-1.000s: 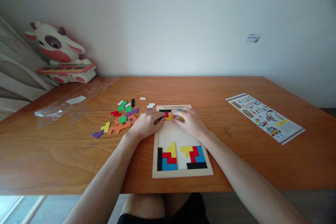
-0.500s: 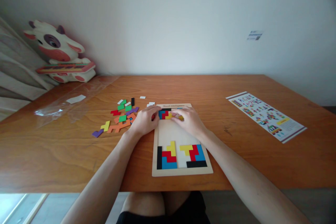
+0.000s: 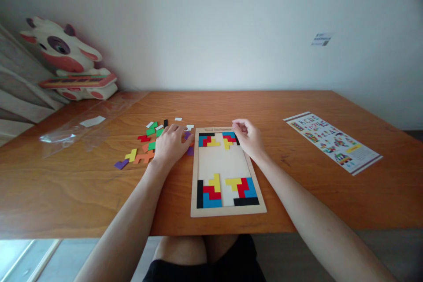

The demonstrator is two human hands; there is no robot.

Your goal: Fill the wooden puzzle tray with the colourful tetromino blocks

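Note:
A wooden puzzle board lies on the table with blocks of black, blue, red and yellow pieces in its four corners; its middle is bare. My left hand rests palm down over the loose puzzle pieces left of the board, thumb apart, covering some of them. Purple pieces show beside its thumb. At the board's upper right edge is my right hand, its fingers loosely curled with nothing visible in them. It partly hides that rim, close to a black piece.
Loose orange pieces, a yellow piece and a purple piece lie on the left. Behind them is a clear plastic bag. A cow toy keyboard stands at the back left. A printed sheet lies on the right.
My left hand has moved left off the board onto the loose pieces. My right hand has drawn back from the upper pieces to the right rim, uncovering the yellow and red ones.

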